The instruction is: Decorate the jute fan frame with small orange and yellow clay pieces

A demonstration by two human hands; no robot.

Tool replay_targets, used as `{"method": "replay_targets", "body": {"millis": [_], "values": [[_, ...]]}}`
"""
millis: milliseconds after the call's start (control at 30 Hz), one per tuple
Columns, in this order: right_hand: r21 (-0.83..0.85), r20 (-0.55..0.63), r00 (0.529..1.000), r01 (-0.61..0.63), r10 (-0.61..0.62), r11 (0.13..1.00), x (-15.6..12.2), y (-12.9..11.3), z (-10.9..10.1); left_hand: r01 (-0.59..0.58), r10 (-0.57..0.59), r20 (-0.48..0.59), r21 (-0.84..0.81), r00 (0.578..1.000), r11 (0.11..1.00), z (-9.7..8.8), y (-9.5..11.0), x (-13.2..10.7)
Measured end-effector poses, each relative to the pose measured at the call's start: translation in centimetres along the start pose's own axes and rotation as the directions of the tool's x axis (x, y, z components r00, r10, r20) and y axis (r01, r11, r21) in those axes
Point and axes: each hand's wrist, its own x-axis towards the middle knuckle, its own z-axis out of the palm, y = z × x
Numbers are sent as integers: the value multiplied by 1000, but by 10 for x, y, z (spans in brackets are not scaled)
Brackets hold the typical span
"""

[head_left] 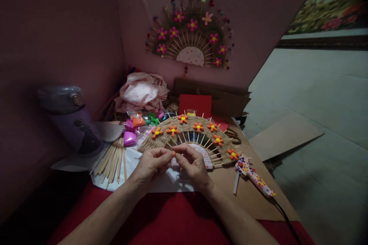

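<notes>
My left hand (151,166) and my right hand (194,164) meet at the centre, their fingertips pinching a small piece of orange clay (173,154) between them. Just behind them lies a half-round fan (189,124) of woven twine on thin sticks. Several orange flowers with yellow centres, such as one flower (198,127), sit on its twine band. My fingers partly cover the fan's pale dotted base (205,155). Both hands are closed at the fingertips, above a white sheet (161,183).
Left are wooden sticks (112,162), a purple bottle (76,126) and bags of coloured clay (130,138). A cloth-wrapped glue gun (255,178) with a black cord lies right on brown cardboard (230,191). A finished fan (184,17) hangs on the pink board behind.
</notes>
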Motion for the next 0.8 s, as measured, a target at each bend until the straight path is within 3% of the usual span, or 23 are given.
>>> {"method": "replay_targets", "body": {"millis": [267,467,667,800], "values": [[206,49,987,-158,151,966,0,6,0,23,-22,14,-33,1000,999,2,1,-1],[79,-94,994,68,-61,995,2,8,2,25,-25,-1,22,1000,999,2,-2,0],[-22,-65,992,111,-113,994,1,7,0,43,-42,-31,54,999,998,3,-1,0],[-94,-77,973,209,-216,973,1,5,1,45,-45,10,24,999,999,2,-1,0]]}}
